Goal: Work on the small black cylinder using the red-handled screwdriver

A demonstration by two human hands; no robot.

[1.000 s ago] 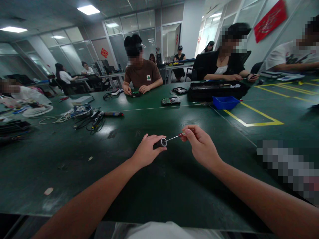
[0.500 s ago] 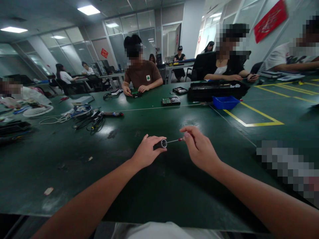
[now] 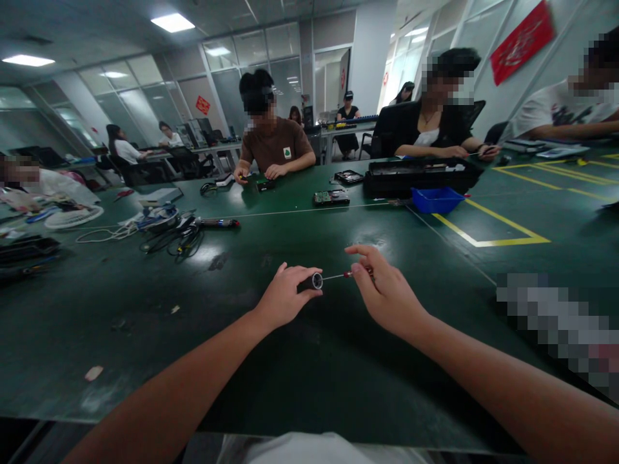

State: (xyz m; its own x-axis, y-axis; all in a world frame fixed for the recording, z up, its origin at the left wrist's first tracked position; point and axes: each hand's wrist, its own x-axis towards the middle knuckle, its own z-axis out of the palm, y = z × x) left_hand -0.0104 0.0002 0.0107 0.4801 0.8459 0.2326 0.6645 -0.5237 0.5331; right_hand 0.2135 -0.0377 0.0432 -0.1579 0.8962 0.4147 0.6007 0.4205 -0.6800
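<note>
Green tabletop [image 3: 271, 380] takes up most of our view, glossy and scuffed, with light glare and small peeled patches; glass partitions [image 3: 242, 51] behind. Both our forearms come up from the lower corners and converge mid-table, elbows wide, wrists slightly bent.

Our left hand [image 3: 284, 298] is pinched around a black cylinder [image 3: 304, 283], fingers over the top, thumb underneath. Cylinder sits at table centre between our hands, on its side, open end angled toward us and the right. Dark body, pale ring-shaped rim, recessed interior; too small to read detail inside.

Our right hand [image 3: 389, 293] holds a slim screwdriver [image 3: 336, 277] by thumb and curled fingers, index finger lifted clear and pointing left above it. Thin straight metal shaft, red collar; most of the handle is hidden by our fingers. Shaft runs to the cylinder's open end. Can't tell what the tip touches in there.

Around us: tangled cables [image 3: 176, 235] to the left, green circuit board [image 3: 331, 197] beyond our hands, blue plastic bin [image 3: 438, 200] in front of a long black housing [image 3: 420, 175]. Yellow tape [image 3: 512, 241] marks the right side. Co-worker in a brown shirt [image 3: 280, 145] sits opposite. Nothing blocks the space between our hands.
</note>
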